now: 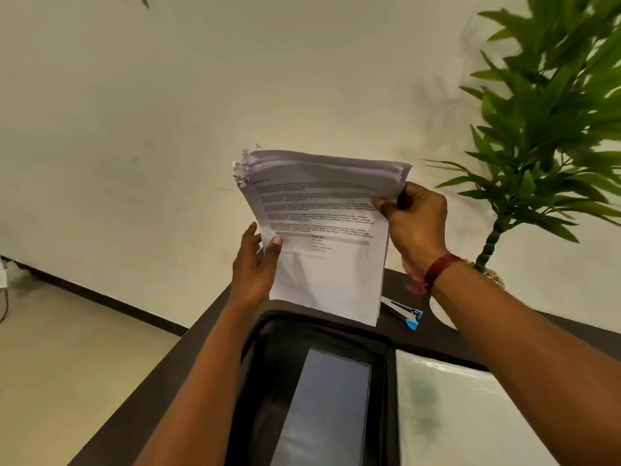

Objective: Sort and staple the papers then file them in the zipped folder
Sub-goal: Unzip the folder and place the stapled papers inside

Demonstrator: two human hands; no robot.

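A thick stack of printed papers stands upright above the dark table, its top bending away from me. My left hand grips its left edge, thumb on the front sheet. My right hand pinches the upper right corner, peeling the top sheets. Below the stack lies the open black zipped folder, with a grey pocket on its left half and clear plastic sleeves on its right half. A stapler with blue ends lies on the table just right of the stack's lower corner.
A potted green plant stands at the table's back right, close to my right wrist. The dark table has its left edge running diagonally; beyond it is a pale floor and a plain wall.
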